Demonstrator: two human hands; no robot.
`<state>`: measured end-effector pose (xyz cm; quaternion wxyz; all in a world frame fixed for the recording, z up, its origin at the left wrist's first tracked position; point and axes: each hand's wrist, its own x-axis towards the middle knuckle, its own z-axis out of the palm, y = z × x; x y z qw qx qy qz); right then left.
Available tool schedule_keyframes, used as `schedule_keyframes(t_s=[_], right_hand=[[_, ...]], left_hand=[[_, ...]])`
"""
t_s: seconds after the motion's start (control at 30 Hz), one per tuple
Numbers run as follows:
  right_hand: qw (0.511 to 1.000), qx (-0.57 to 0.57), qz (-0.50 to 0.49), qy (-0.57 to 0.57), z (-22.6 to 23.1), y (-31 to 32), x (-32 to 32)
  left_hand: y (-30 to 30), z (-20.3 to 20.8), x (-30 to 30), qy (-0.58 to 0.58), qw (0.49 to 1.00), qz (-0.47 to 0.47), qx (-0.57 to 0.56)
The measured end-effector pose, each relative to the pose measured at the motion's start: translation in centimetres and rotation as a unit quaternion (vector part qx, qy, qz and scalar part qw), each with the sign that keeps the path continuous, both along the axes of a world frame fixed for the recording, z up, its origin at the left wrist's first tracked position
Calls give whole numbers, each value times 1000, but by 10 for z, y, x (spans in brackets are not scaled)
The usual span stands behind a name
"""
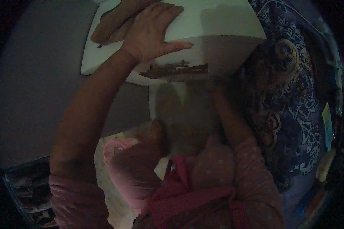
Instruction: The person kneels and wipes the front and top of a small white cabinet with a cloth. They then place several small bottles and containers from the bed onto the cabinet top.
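Note:
My left hand [153, 32] lies spread on the pale top of a white cabinet [225, 19], thumb pointing right. Just left of it is a long brown object [114, 23] whose kind I cannot make out. Below the top, a recess or drawer shows small dark items and a thin light-edged strip [193, 69]. My right hand [218, 89] reaches to the right edge of a dull grey-brown panel [183, 118] in front of the cabinet. Deep shadow hides its fingers, so its grip does not show.
Dark blue patterned fabric [283, 103] spreads along the right side. A plain grey wall [38, 84] stands on the left. Dark, unclear items [30, 194] lie at lower left. My legs in pink clothing [133, 175] are bent below the panel. The light is dim.

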<state>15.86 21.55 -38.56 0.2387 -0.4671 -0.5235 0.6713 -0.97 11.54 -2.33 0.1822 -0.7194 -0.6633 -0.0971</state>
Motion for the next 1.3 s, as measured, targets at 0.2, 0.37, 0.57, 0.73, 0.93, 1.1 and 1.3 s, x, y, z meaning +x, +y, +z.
schedule_keyframes(t_s=[0.2,0.37,0.57,0.73,0.93,1.1,1.3], right_hand=[[1000,3,28,12,6,-68,-47],[994,-3,99,54,34,-138,-104],[971,5,216,106,87,-190,-175],[972,26,214,96,83,-154,-165],[989,23,145,-13,-4,-49,-20],[995,95,16,-32,-11,16,56],[924,354,-84,115,72,11,26]], left_hand=[[1,1,7,27,1000,9,13],[1,12,9,-18,995,69,-68],[-5,15,21,-71,989,97,-81],[-19,6,8,-66,992,33,104],[-125,-9,91,-338,929,152,16],[-159,-21,177,-574,784,195,-130],[-145,-87,186,-556,795,234,-63]])
